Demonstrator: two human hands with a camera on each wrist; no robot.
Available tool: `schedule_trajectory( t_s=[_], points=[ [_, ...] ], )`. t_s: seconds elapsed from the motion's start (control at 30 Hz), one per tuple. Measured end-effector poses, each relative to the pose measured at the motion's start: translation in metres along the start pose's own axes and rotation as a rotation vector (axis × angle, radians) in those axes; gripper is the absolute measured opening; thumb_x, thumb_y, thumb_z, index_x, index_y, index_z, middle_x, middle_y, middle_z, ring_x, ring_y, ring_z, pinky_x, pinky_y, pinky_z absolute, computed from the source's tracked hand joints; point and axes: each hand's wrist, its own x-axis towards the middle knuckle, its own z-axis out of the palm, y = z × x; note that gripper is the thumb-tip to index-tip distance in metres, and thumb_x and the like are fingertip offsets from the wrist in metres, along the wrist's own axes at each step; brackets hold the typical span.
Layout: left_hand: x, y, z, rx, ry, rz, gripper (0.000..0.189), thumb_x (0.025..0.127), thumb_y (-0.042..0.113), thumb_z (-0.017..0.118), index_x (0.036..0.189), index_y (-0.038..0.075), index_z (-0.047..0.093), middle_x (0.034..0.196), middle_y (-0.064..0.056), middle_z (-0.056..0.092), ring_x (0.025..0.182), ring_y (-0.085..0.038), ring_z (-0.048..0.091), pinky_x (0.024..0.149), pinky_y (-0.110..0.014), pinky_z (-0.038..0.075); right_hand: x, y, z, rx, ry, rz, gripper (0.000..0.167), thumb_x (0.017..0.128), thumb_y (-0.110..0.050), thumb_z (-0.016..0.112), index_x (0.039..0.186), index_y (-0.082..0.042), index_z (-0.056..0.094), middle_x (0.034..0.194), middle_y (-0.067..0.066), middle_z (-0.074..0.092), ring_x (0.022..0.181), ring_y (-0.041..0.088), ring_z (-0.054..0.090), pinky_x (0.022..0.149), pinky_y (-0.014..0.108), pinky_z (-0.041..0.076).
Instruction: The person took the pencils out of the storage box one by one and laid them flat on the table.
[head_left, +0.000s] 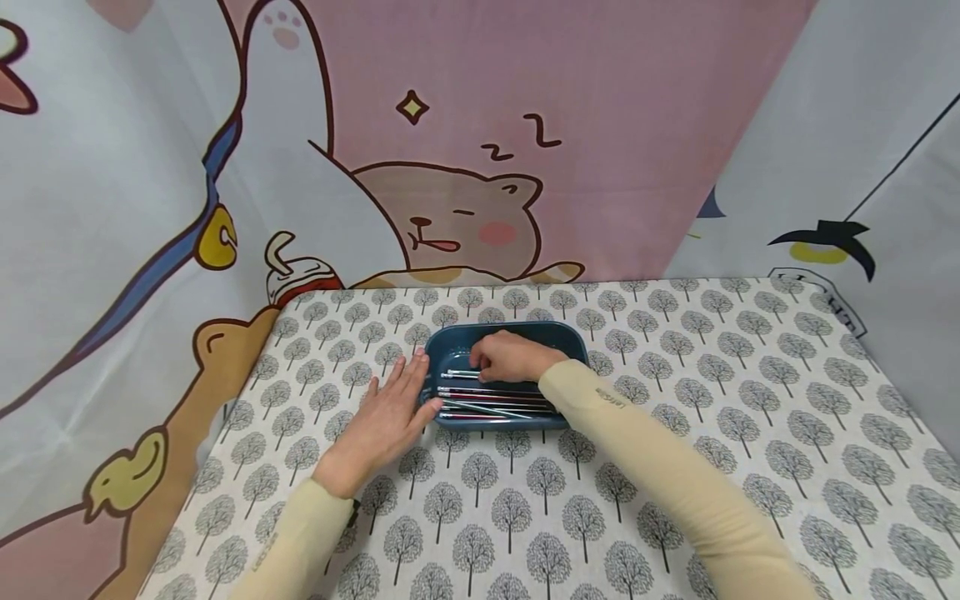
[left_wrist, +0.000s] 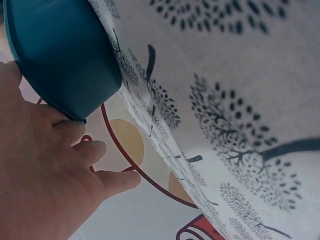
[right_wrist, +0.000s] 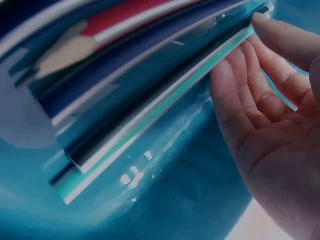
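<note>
A dark teal plastic basin (head_left: 517,423) stands on the table with several pencils (head_left: 495,396) lying lengthwise inside. My right hand (head_left: 513,357) reaches into it, fingers curled. In the right wrist view, its thumb and fingers pinch a black-and-white pencil (right_wrist: 165,105) and a green one (right_wrist: 145,125) near their far ends. A red-and-white pencil with a sharpened tip (right_wrist: 65,56) lies beside dark blue ones (right_wrist: 125,75). My left hand (head_left: 386,421) rests against the basin's left end, fingers spread and straight, thumb at the rim. In the left wrist view, fingertips touch the outer wall (left_wrist: 65,60).
A white cloth printed with grey trees (head_left: 555,517) covers the table. Behind the table's far edge hangs a curtain with cartoon animals (head_left: 465,217), and more printed fabric (head_left: 885,192) closes off the right side.
</note>
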Motion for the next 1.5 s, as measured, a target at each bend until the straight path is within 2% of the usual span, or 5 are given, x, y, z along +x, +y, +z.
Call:
schedule_trajectory(
  t_s=[0.43, 0.77, 0.93, 1.07, 1.5],
  points=[
    [-0.001, 0.001, -0.001, -0.005, -0.003, 0.002, 0.078, 0.109, 0.059, 0.031, 0.165, 0.008, 0.015, 0.171, -0.006, 0.009, 0.157, -0.032, 0.014, 0.12, -0.07, 0.019, 0.004, 0.005, 0.003, 0.046, 0.007, -0.004, 0.005, 0.097, -0.009, 0.072, 0.096, -0.012, 0.075, 0.085, -0.005, 0.067, 0.075, 0.012, 0.059, 0.073, 0.029, 0.053],
    [0.0, 0.0, -0.001, 0.002, 0.006, 0.011, 0.078, 0.11, 0.058, 0.032, 0.165, 0.006, 0.015, 0.172, -0.009, 0.012, 0.157, -0.032, 0.015, 0.119, -0.071, 0.02, 0.001, 0.005, -0.003, 0.041, 0.046, -0.061, 0.009, 0.098, -0.006, 0.069, 0.101, -0.01, 0.077, 0.089, -0.004, 0.07, 0.076, 0.011, 0.06, 0.079, 0.033, 0.056],
    [0.001, 0.0, 0.0, 0.005, 0.003, 0.007, 0.078, 0.109, 0.058, 0.031, 0.165, 0.006, 0.016, 0.172, -0.008, 0.012, 0.157, -0.034, 0.017, 0.119, -0.071, 0.02, 0.0, 0.002, -0.01, 0.032, 0.071, -0.081, 0.01, 0.098, -0.007, 0.068, 0.102, -0.009, 0.077, 0.087, -0.003, 0.07, 0.075, 0.012, 0.06, 0.097, 0.042, 0.054],
    [0.001, -0.001, 0.0, 0.003, -0.006, 0.003, 0.076, 0.11, 0.056, 0.033, 0.166, 0.007, 0.016, 0.172, -0.008, 0.012, 0.157, -0.035, 0.017, 0.12, -0.07, 0.02, -0.004, 0.0, -0.015, 0.05, 0.072, -0.072, 0.011, 0.1, -0.008, 0.068, 0.106, -0.007, 0.077, 0.091, -0.003, 0.07, 0.079, 0.012, 0.061, 0.085, 0.036, 0.056],
    [0.004, -0.006, -0.001, 0.007, 0.043, 0.047, 0.058, 0.113, 0.034, 0.038, 0.163, 0.007, 0.028, 0.17, -0.009, 0.024, 0.155, -0.035, 0.025, 0.119, -0.069, 0.024, -0.026, -0.013, -0.04, 0.083, 0.189, -0.107, 0.013, 0.102, -0.012, 0.068, 0.11, -0.006, 0.076, 0.1, 0.0, 0.071, 0.082, 0.013, 0.061, 0.077, 0.031, 0.055]
  ],
)
